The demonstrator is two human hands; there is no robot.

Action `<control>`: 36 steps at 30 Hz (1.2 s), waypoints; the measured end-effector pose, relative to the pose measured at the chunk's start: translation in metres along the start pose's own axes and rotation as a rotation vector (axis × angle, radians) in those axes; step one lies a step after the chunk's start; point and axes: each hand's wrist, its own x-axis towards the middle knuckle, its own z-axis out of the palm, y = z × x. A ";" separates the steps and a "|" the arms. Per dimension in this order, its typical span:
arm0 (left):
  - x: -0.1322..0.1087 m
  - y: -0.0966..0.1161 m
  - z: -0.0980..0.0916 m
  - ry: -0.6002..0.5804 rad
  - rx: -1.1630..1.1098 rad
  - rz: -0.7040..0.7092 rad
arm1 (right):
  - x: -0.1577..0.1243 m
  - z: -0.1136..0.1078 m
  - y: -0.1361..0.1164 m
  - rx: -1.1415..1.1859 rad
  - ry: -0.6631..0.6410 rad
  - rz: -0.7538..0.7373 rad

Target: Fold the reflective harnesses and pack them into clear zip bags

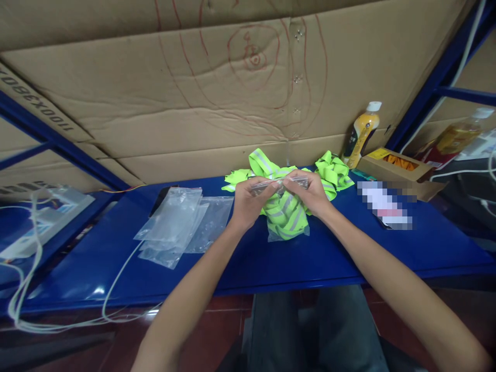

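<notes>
Both hands pinch the top edge of a clear plastic bag (289, 219) near the middle of the blue table. Inside the bag sits a folded neon-yellow strap with silvery reflective stripes. My left hand (253, 199) grips the bag's left top edge, its thumb pointing inward. On the opposite side, my right hand (308, 192) has thumb and fingers closed on the same edge. Behind the hands lie more loose neon-yellow reflective straps (334, 173), partly hidden by them.
Left of my arms, several flat clear bags (170, 222) overlap on the blue table (248, 271). A yellow drink bottle (362, 135) and an open cardboard box (395, 165) stand at the back right, behind a blurred-out item (385, 206). White cables (29, 289) hang at left.
</notes>
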 end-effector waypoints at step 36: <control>0.097 0.002 -0.202 0.172 0.652 -0.166 | 0.002 0.005 0.015 0.111 0.010 0.111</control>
